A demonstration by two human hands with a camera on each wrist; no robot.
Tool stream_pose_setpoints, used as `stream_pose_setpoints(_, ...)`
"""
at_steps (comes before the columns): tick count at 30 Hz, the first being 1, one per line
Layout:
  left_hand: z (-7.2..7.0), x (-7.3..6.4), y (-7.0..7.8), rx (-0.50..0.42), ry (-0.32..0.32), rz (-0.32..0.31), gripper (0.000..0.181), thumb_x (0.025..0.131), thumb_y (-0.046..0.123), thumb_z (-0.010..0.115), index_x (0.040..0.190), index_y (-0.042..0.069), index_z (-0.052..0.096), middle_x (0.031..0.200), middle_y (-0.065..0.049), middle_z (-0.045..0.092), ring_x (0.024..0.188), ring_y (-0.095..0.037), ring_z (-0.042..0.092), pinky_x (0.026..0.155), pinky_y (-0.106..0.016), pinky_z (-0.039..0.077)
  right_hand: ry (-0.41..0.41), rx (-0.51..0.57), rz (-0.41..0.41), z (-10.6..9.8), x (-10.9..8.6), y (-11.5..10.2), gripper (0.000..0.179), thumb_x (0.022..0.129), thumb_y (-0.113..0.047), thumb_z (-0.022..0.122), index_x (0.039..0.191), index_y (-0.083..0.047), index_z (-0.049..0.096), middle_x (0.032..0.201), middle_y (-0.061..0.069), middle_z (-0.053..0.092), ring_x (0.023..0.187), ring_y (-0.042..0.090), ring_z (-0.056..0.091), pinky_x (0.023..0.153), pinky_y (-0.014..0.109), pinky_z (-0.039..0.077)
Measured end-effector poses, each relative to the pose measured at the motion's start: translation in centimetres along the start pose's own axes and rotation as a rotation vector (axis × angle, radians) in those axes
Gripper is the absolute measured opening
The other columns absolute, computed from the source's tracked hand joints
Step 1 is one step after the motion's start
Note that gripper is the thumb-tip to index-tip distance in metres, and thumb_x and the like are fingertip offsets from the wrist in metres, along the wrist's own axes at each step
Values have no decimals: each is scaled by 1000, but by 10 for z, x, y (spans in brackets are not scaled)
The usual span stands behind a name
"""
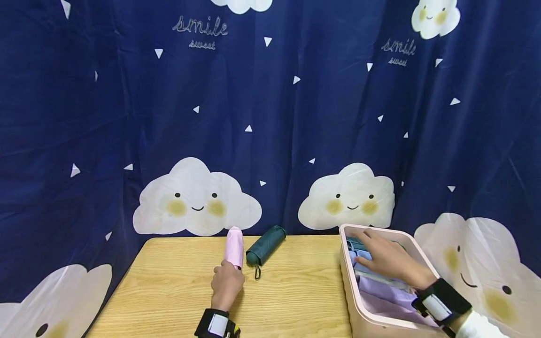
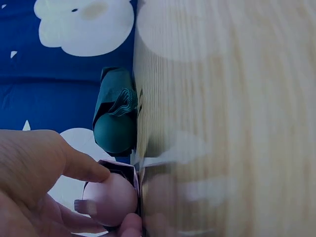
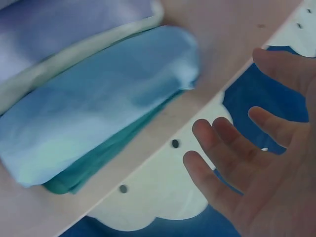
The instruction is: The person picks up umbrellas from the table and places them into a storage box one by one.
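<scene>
A folded pink umbrella [image 1: 234, 248] lies on the table, and my left hand [image 1: 227, 281] grips it by its near end. In the left wrist view, the fingers and thumb close around its rounded pink handle [image 2: 111, 200]. Just right of it, a folded dark green umbrella [image 1: 266, 245] rests on the table with its wrist loop towards me. My right hand [image 1: 386, 256] hovers over the pink bin [image 1: 354, 300], fingers spread and holding nothing. Inside the bin lie a light blue fabric bundle [image 3: 103, 98], a green one [image 3: 113, 145] beneath it and a purple one [image 3: 74, 32].
The wooden table [image 1: 169, 281] ends in a straight back edge against a dark blue curtain [image 1: 270, 103] printed with clouds and triangles. The bin's raised walls stand at the table's right side.
</scene>
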State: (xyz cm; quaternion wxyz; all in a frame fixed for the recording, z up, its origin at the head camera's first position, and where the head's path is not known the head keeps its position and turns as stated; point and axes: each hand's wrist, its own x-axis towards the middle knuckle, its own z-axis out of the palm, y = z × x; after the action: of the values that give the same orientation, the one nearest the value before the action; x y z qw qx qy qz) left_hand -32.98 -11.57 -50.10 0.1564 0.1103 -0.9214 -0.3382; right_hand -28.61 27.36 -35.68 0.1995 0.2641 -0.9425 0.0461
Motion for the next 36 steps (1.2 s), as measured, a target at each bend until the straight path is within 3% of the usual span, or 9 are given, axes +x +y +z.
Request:
stream_pose_setpoints(8,-35,6,-1,-44,-49,-3,40,79,39,60,69,0,57,63,-10,54,53,-25,51,42,-38,35,21,37,-5,-11,5,-36,53,78,-29,73,126,-23,50,117,3,52,86,15,58,54,31,45)
stream_pose_setpoints(14,-72,8,7,-100,-48,-65,48,79,51,57,69,3,56,66,-9,55,60,-24,52,47,-36,35,-9,54,2,-14,12,-63,54,78,-33,72,127,-19,51,107,-5,51,75,7,52,52,26,40)
stream_pose_setpoints(21,-106,2,22,-20,-52,-61,51,74,59,56,67,9,53,66,-6,54,60,-24,52,47,-37,35,-23,97,-47,-14,18,-90,53,80,-35,70,127,-23,50,109,-10,50,90,7,56,60,28,46)
stream_pose_setpoints(27,-123,-11,45,-6,-77,28,44,71,52,59,58,14,41,58,1,36,52,-18,38,44,-33,28,-35,169,-115,-11,20,-113,51,82,-39,68,127,-24,49,109,-13,50,91,4,54,66,27,48)
stream_pose_setpoints(33,-138,-28,68,-165,-101,170,37,73,39,62,57,15,40,55,4,34,50,-14,35,45,-29,28,-21,277,-178,-4,21,-138,61,82,-47,65,134,-25,41,111,-12,51,96,5,54,71,29,48)
stream_pose_setpoints(36,-145,-36,75,-270,-137,222,30,74,30,61,58,14,43,55,4,40,50,-13,41,46,-29,34,16,318,-193,0,24,-149,72,79,-51,66,138,-28,34,113,-13,50,99,5,53,72,30,48)
